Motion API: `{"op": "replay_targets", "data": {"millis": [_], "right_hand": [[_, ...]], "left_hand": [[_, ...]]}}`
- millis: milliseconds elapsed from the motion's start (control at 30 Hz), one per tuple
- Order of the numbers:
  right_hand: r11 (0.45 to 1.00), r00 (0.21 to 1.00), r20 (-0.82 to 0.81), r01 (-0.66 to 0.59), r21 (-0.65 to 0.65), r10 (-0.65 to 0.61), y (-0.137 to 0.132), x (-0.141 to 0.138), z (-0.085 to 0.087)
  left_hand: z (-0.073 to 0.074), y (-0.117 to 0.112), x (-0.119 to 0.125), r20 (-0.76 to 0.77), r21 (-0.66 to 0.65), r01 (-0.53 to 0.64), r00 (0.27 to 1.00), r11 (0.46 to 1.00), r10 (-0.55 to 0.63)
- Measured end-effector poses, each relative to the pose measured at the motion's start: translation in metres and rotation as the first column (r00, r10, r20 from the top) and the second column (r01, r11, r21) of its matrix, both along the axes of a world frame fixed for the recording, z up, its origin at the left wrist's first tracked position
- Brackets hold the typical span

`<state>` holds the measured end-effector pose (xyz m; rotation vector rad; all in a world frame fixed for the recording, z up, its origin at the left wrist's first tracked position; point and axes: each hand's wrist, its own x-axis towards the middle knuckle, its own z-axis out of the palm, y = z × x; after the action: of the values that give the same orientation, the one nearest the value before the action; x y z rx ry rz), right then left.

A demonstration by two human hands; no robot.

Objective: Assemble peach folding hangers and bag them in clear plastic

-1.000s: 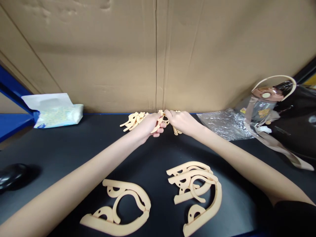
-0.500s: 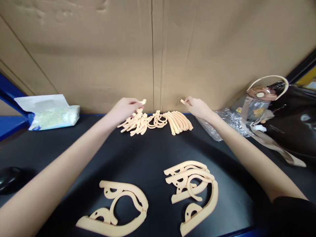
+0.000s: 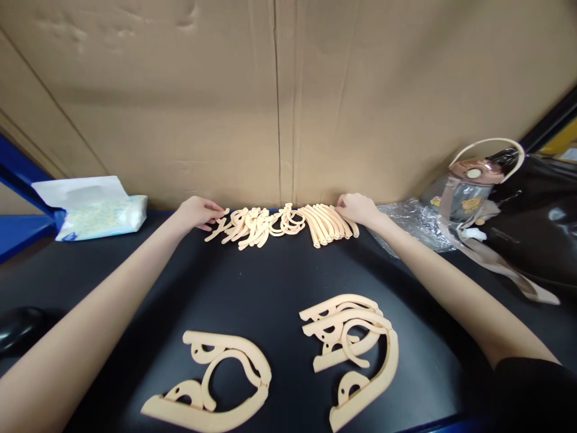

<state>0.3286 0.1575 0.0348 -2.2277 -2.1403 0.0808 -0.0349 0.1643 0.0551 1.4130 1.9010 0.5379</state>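
Note:
At the back of the black table lie beige folding-hanger parts. My left hand (image 3: 198,213) is at the left end of a loose pile of small curved hanger pieces (image 3: 255,228), thumb and fingers closed on a small piece (image 3: 224,213) there. At the other end, my right hand (image 3: 358,208) pinches the upper end of a hanger arm (image 3: 354,228), which lies last in a row of curved hanger arms (image 3: 322,225). Between pile and row lie several hook rings (image 3: 288,222). My fingers partly hide both pieces that I hold.
Nearer me lie a folding hanger (image 3: 246,412) on the left and overlapping hangers (image 3: 387,361) on the right. A wipes pack (image 3: 103,216) stands back left, a black mouse-like object (image 3: 20,328) at the left edge. Clear plastic wrap (image 3: 417,225), a strapped bottle (image 3: 471,195) and a dark bag (image 3: 536,222) are right.
My left hand has moved left and down to the pile's left end with its small piece. My right hand has lowered its hanger arm from the air onto the right end of the row.

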Motion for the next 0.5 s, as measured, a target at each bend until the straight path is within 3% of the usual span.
{"op": "replay_targets", "data": {"millis": [267,400,500], "right_hand": [[0.998,0.987,-0.16,-0.017,-0.068,0.006,-0.001,0.002,0.005],[0.999,0.985,-0.169,-0.029,0.035,0.035,-0.01,-0.004,0.02],[0.985,0.975,-0.179,-0.113,0.132,0.136,-0.026,-0.018,0.039]], "left_hand": [[0.001,-0.002,0.01,-0.007,0.001,0.004,1.0,1.0,-0.004],[0.004,-0.005,0.012,-0.016,0.011,0.013,1.0,1.0,-0.013],[0.008,-0.005,0.012,-0.051,0.037,0.017,0.999,0.999,-0.015]]}}
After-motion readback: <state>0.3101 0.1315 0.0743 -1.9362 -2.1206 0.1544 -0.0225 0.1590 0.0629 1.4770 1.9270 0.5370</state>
